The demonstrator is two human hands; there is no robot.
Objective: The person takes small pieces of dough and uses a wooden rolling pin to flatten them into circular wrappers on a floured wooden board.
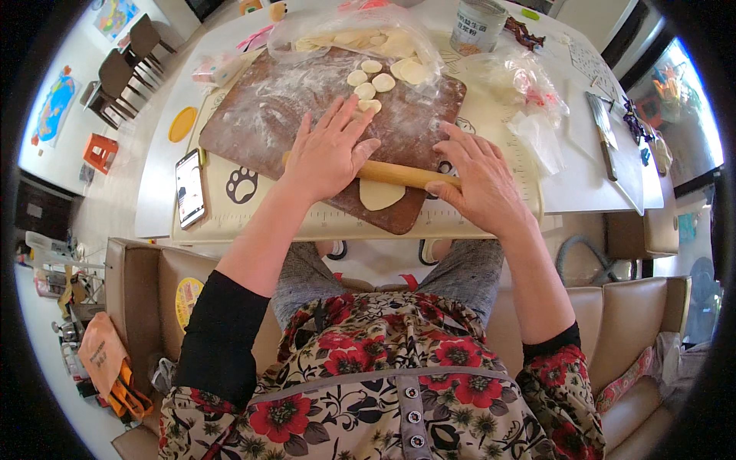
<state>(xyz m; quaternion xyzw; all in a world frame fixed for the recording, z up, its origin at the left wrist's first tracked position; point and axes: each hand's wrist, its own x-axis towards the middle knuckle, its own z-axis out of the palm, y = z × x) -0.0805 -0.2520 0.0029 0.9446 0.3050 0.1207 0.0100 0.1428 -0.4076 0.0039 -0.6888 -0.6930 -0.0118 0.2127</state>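
A wooden rolling pin [402,173] lies across the lower part of a floured brown board [259,115]. My left hand [330,146] rests flat over the pin's left part, its fingers stretched forward. At the other end, my right hand [480,172] is on the pin, with the thumb along its near side and the fingers raised and curved. A flattened piece of dough [380,195] shows just below the pin, partly covered by it. Beyond my left fingertips sit several small dough discs [383,83]. Larger rolled wrappers [411,71] lie partly under clear plastic.
Plastic film [368,23] covers more dough at the board's far edge. A tin can [477,29] and a crumpled plastic bag [523,86] are at right, with a kitchen knife [604,138]. A phone [190,187] and a yellow lid [182,124] lie left.
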